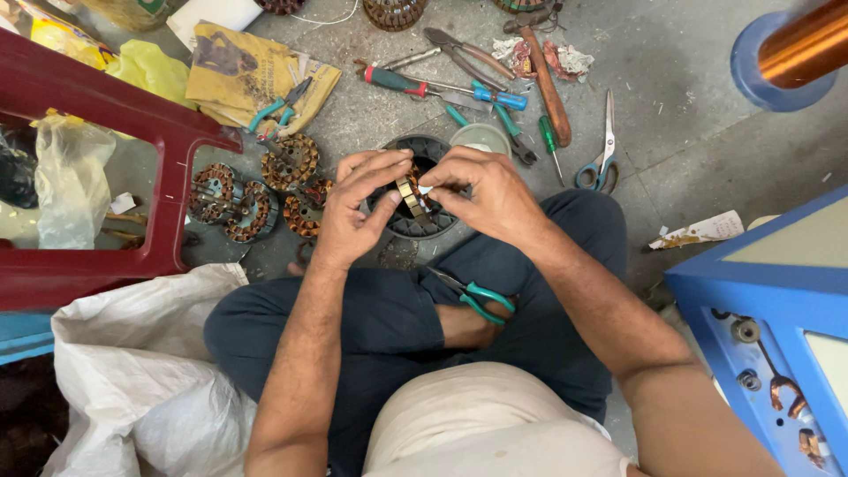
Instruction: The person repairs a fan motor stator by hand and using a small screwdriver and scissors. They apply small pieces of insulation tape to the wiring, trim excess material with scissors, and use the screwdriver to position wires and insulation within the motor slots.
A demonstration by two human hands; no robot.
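Observation:
My left hand (353, 208) and my right hand (486, 194) meet over a round black motor stator (415, 221) with copper windings that sits on the floor in front of my crossed legs. Both hands pinch a small tan strip, perhaps insulating paper or tape (408, 194), at the stator's core. The fingers hide most of the windings. Green-handled pliers (477, 299) lie in my lap.
Several copper-wound stators (256, 190) lie left of the hands beside a dark red plastic stool (106, 150). Screwdrivers (415, 86), a hammer (548, 84) and scissors (603, 150) are scattered on the concrete floor ahead. A blue machine (768, 309) stands right, a white sack (141, 371) lower left.

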